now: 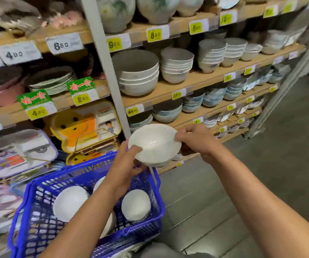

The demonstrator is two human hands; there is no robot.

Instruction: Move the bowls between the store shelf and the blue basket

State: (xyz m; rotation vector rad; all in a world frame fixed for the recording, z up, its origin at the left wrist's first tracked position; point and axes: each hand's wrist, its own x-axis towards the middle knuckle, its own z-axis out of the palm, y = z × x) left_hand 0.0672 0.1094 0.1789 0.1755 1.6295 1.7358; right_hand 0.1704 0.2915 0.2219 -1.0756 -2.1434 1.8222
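Observation:
A white bowl (154, 143) is held in the air between the shelf and the blue basket (144, 229), tilted toward me. My left hand (127, 162) grips its lower left rim, thumb on the inside. My right hand (196, 139) pinches its right rim. Inside the basket lie several white bowls: one at the left (69, 202), one at the right (136, 204), and others partly hidden under my left forearm.
Wooden store shelves (196, 81) hold stacks of grey and blue-patterned bowls with yellow price tags. A grey metal upright (105, 58) divides the shelving. Packaged children's trays (86, 125) hang at the left. Grey tiled floor (261, 164) lies to the right.

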